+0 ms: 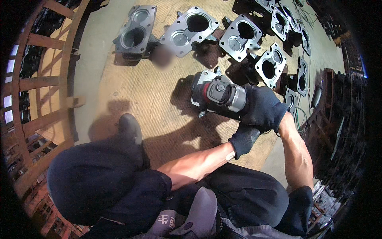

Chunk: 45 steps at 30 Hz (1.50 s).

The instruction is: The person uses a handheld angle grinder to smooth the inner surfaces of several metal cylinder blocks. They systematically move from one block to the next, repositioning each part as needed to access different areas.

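Observation:
Both my hands wear dark gloves and are closed around an angle grinder [223,95] with a grey head and a red ring. My right hand [263,106] wraps its body just behind the head. Lower down, my left hand [246,140] grips the grinder's rear part, which is mostly hidden by the gloves. Under the grinder's head lies a metal casting [196,88]; its pale flange shows at the left edge and the rest is covered. The disc is hidden, so whether it touches the casting I cannot tell.
Several similar flanged castings [181,38] with round bores stand beyond and to the right on a wooden board [131,85]. A rusty slatted rack [39,81] rises at the left. Dark stacked parts [338,131] and a green cable [304,123] lie at the right. My shoe [129,127] rests on the board.

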Motion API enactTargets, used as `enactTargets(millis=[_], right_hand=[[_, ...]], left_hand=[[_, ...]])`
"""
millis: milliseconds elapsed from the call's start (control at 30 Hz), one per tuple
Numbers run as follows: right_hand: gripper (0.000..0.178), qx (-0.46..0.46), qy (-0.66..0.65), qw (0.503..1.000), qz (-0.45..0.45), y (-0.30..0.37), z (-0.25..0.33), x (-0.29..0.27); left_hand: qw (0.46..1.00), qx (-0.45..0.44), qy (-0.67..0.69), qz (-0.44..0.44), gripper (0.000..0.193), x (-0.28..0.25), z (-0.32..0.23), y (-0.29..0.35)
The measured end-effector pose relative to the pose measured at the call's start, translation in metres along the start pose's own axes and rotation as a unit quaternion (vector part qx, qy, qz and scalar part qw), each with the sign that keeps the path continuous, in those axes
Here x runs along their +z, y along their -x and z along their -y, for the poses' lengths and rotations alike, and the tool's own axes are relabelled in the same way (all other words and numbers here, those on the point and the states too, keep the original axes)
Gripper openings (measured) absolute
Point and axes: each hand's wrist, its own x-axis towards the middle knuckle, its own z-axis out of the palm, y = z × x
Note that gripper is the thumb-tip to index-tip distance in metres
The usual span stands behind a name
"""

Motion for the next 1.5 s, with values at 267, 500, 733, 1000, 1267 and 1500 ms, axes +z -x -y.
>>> enactTargets(millis=[267, 500, 733, 1000, 1267, 1500], right_hand=[[0.045, -0.044, 0.01, 0.999, 0.003, -0.012, 0.005, -0.014], [0.045, -0.041, 0.011, 0.999, -0.005, -0.01, -0.008, -0.017], [0.044, -0.029, 0.012, 0.999, -0.017, -0.001, -0.004, -0.021], [0.043, -0.046, 0.027, 0.998, -0.016, -0.002, -0.002, -0.023], [0.042, -0.069, 0.042, 0.997, -0.004, -0.006, 0.002, -0.026], [0.04, -0.042, 0.063, 0.997, -0.028, 0.002, -0.007, -0.032]], left_hand=[[0.972, 0.1, -0.212, 0.029, 0.042, -0.039, 0.011, -0.023], [0.922, 0.101, -0.373, 0.012, 0.043, -0.009, -0.002, -0.007], [0.882, 0.071, -0.466, 0.017, 0.043, 0.031, -0.003, 0.01], [0.872, 0.043, -0.488, -0.026, 0.044, 0.036, -0.018, 0.012], [0.769, 0.194, -0.61, -0.011, 0.048, -0.006, 0.005, -0.009], [0.905, 0.17, -0.382, 0.077, 0.049, -0.039, 0.052, -0.089]])
